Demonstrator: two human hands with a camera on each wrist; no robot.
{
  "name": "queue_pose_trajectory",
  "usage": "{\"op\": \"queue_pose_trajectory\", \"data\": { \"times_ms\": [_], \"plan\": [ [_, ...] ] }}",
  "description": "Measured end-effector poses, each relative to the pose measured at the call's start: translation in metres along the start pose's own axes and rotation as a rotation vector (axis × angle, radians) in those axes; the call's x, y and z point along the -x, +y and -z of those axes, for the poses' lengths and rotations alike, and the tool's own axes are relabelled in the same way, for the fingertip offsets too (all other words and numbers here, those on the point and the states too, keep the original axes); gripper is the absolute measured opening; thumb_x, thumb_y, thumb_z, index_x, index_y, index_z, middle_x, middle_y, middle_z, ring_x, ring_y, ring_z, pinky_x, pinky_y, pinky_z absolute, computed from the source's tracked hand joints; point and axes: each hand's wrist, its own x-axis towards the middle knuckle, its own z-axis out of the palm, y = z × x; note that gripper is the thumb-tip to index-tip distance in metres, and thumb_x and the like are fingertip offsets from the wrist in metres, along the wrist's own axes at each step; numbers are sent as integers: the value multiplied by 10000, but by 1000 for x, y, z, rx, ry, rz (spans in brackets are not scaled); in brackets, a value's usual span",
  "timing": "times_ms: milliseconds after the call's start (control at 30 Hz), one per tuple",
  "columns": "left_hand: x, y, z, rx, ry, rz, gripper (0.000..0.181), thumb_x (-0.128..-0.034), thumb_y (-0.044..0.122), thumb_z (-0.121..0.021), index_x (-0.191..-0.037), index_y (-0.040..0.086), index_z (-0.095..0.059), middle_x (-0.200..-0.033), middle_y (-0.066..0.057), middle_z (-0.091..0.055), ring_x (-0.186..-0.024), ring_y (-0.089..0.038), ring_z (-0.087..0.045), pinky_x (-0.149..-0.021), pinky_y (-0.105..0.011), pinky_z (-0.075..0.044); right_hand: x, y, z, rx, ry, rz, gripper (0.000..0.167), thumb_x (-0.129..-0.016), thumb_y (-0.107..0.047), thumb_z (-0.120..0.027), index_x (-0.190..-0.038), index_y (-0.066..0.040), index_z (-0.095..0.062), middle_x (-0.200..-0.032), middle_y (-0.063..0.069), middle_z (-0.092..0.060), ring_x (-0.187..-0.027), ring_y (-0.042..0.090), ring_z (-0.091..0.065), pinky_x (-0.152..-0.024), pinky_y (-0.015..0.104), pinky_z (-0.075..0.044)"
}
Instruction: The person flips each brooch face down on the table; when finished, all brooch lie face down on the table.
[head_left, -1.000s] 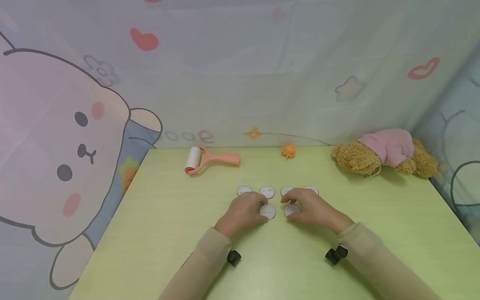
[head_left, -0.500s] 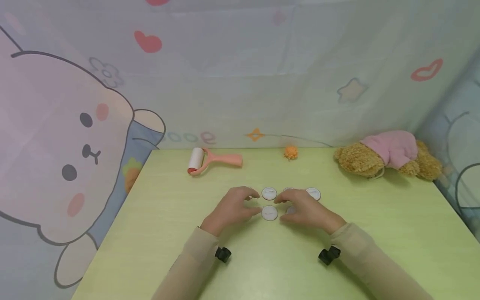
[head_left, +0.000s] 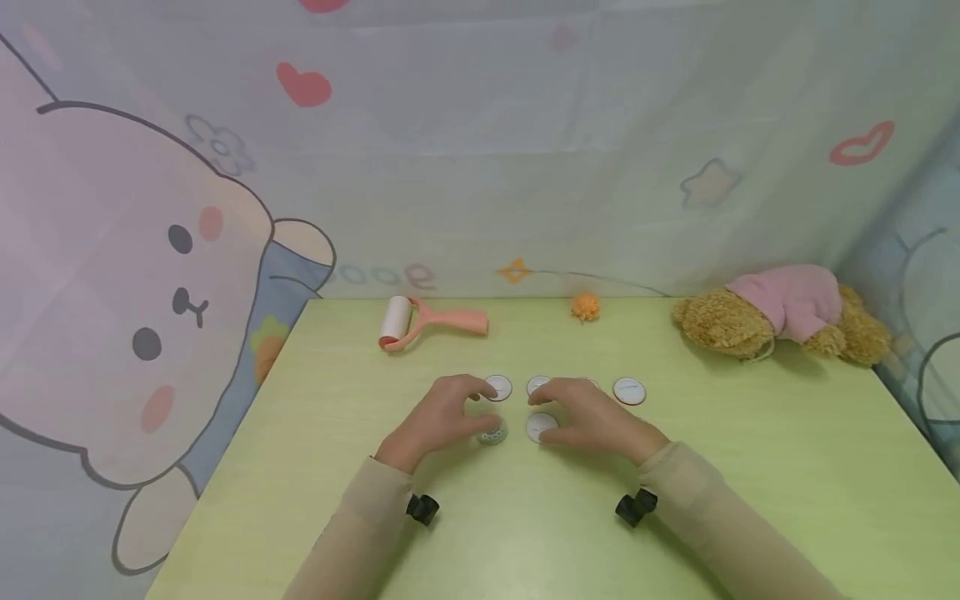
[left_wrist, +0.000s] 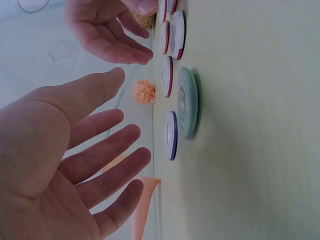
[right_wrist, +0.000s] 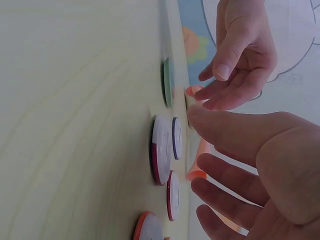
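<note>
My left hand (head_left: 441, 418) hovers with spread fingers above a mint-green round badge (left_wrist: 188, 102), which lies patterned side up in the front row. Nothing is between its fingers in the left wrist view. To its right, my right hand (head_left: 596, 418) is held over a white-backed pin badge (head_left: 538, 427), thumb and fingers apart and loosely bent. The right wrist view shows that palm (right_wrist: 280, 170) holding nothing. Behind them runs a back row of white-backed badges, including a left one (head_left: 498, 388) and a right one (head_left: 629, 391). The right hand partly hides others.
Along the table's back edge lie a lint roller (head_left: 435, 322) with a pink handle, a small orange pom-pom (head_left: 586, 307) and a teddy bear (head_left: 783, 312) in a pink top. A printed cloth (head_left: 480, 150) hangs behind the pale green table (head_left: 315, 467).
Both hands have moved left across the badges. The mint-green badge now shows beneath the left hand, and the right hand has come over the neighbouring white one. The view has shifted slightly.
</note>
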Motion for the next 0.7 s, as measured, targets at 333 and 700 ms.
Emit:
{"op": "queue_pose_trajectory", "data": {
  "times_ms": [333, 700],
  "plan": [
    [10, -12, 4, -32, 16, 25, 361, -895, 263, -849, -1168, 44, -762, -1175, -84, -762, -1118, -310, -674, -997, -480, -527, -17, -6, -9, 8, 5, 44, 426, -875, -143, -824, -1259, -4, -704, -1235, 95, -730, -1163, 280, -684, -1019, 464, -534],
    [17, -18, 4, -68, -32, 27, 401, -851, 182, -893, -1191, 26, -749, -1187, -100, -761, -1146, -307, -686, -1026, -486, -528, -31, -15, -21, -4, -48, 8, 472, -850, -164, -866, -1276, -31, -713, -1265, 66, -731, -1208, 265, -655, -1072, 452, -493]
  ]
}}
